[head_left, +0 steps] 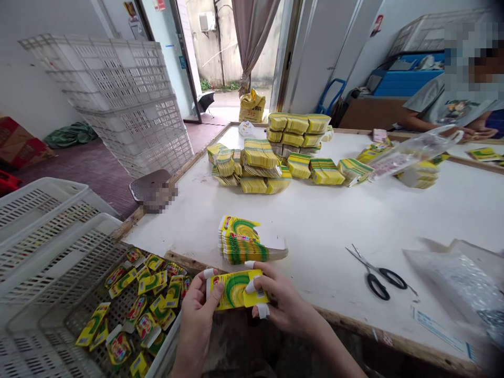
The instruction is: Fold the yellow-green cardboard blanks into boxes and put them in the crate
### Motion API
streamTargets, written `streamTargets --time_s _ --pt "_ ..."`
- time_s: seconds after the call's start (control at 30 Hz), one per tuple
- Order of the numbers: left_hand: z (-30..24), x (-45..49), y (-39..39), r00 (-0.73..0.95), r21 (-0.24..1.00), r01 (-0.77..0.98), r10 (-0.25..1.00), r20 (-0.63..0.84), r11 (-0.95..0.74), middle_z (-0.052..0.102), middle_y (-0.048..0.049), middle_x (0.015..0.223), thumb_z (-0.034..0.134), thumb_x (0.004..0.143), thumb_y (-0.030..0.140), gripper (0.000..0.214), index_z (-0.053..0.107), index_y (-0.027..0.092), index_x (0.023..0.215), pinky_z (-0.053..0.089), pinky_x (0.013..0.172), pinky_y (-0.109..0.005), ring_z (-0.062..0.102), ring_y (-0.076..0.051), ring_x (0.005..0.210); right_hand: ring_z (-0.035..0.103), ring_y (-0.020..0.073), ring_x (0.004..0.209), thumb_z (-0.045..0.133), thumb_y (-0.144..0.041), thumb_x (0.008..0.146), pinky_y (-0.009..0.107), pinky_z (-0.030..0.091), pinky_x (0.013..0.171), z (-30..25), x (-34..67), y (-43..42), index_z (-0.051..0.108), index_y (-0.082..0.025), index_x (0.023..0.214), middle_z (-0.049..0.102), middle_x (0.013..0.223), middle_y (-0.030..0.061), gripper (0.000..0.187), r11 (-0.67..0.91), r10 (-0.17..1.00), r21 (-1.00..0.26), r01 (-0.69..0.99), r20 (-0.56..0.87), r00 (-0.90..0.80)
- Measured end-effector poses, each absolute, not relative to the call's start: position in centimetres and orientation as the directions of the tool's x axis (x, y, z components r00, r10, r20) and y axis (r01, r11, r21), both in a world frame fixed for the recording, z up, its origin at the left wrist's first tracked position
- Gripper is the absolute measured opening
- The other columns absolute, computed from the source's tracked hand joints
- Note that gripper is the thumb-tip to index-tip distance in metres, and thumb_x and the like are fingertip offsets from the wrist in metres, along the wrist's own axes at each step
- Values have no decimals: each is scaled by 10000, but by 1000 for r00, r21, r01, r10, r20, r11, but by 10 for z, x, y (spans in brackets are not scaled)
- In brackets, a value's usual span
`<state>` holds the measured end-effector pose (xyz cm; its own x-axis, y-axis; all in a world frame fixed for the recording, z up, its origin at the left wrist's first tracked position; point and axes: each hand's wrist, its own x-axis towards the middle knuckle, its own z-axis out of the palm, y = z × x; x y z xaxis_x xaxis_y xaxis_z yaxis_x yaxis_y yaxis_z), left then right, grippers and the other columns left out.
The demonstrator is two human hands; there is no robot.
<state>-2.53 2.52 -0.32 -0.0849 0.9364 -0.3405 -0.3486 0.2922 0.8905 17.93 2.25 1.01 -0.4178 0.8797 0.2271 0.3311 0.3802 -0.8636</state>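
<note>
Between my two hands is a small yellow and green cardboard box (233, 289), held just over the table's front edge. My left hand (199, 304) grips its left end, thumb on the front face. My right hand (275, 299) has its fingers closed on the right end, by a yellow flap. White tape wraps several fingertips. Just beyond the hands, a stack of flat yellow-green cartons (246, 244) lies on the white table (315, 231). To the lower left, a white plastic crate (163, 349) holds several loose yellow-green boxes (151, 283).
Bundled carton stacks (260, 163) stand at the table's back. Scissors (376, 273) with black handles lie at right, near clear plastic wrapping (452, 283). Tall white crates (129, 100) are stacked on the left. Another person (452, 100) sits at the far right.
</note>
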Motion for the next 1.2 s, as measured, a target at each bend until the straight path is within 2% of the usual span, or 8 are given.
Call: streamTargets --time_s 0.2,0.4,0.53,0.7,0.87,1.0,1.07,1.2 --pt "-2 -18 22 4 905 -313 953 -302 288 726 3 877 773 741 371 400 591 187 1047 552 761 -216 688 -134 808 461 247 1263 562 -246 887 385 446 1009 4 173 18 444 -230 1178 445 1325 144 314 330 926 -894 302 246 -285" --pt "-7 -18 17 -124 942 -268 963 -239 200 718 6 939 769 747 373 409 591 201 1073 552 781 -195 678 -127 845 291 269 1426 529 -361 907 440 343 1124 -12 156 13 160 -184 1489 319 1524 168 711 137 988 -970 200 119 -100" --pt "-10 -12 12 -206 964 -219 959 -194 148 705 3 926 738 776 390 406 574 205 1098 560 785 -211 674 -137 844 486 262 1309 353 -401 975 420 426 1066 -15 149 15 367 -152 1443 527 1401 168 531 50 999 -977 205 47 -20" --pt "-10 -8 3 -186 967 -194 961 -204 168 711 -14 877 728 773 420 428 561 189 1092 571 747 -236 690 -172 820 663 278 1046 346 -319 946 394 544 875 -12 150 15 528 -133 1342 691 1182 161 474 96 988 -933 347 131 78" --pt "-9 -11 1 -147 971 -162 969 -199 175 713 -24 869 739 752 434 421 578 179 1047 565 728 -243 689 -185 810 648 240 605 288 -361 968 344 524 554 -2 150 16 609 -100 1258 731 745 103 505 46 993 -896 441 89 77" --pt "-4 -21 3 -196 981 -86 963 -185 172 705 -15 842 736 728 474 450 590 188 1043 557 734 -267 674 -190 788 692 260 768 289 -335 977 369 547 674 6 145 20 620 -119 1233 750 899 132 471 69 995 -865 497 97 30" --pt "2 -37 5 -310 987 53 942 -130 154 698 -19 862 717 714 518 455 617 195 1018 542 761 -285 657 -201 807 690 250 903 344 -286 962 360 548 777 10 145 27 593 -139 1239 731 1036 129 400 140 989 -864 483 145 -26" --pt "10 -104 13 -610 877 427 786 100 220 646 -38 877 624 714 586 425 636 222 932 504 800 -394 609 -254 826 644 226 927 482 -199 896 338 526 830 19 156 53 566 -164 1169 688 1024 103 288 203 960 -764 613 279 31"
